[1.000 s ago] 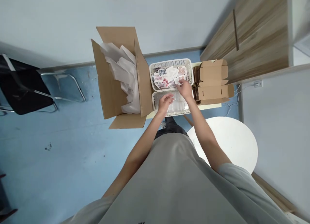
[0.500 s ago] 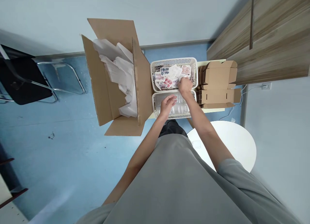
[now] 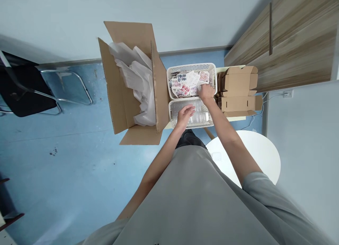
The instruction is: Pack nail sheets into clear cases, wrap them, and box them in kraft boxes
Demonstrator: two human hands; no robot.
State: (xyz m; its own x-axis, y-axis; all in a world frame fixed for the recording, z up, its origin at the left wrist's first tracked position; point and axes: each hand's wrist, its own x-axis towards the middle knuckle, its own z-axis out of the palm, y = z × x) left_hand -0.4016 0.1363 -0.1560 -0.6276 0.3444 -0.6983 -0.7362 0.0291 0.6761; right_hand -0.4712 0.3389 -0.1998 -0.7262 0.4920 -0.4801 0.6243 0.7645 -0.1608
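My right hand reaches into the far white basket, its fingers curled down among small flat printed packets. Some packets show rows of dark or reddish ovals. The fingertips are hidden, so what they grip cannot be made out. Over the near white basket hovers my left hand, palm inward with fingers stretched out and nothing visible in it. Clear plastic containers lie in that near basket, partly covered by my left hand.
A large open carton with white wrapping sheets stands left of the baskets. Folded brown cardboard boxes sit to the right. A round white table is near my right arm; a wooden cabinet stands behind, a black chair far left.
My right hand has shifted slightly toward the right end and near side of the far basket. My left hand stays over the near basket. The view has shifted a little.
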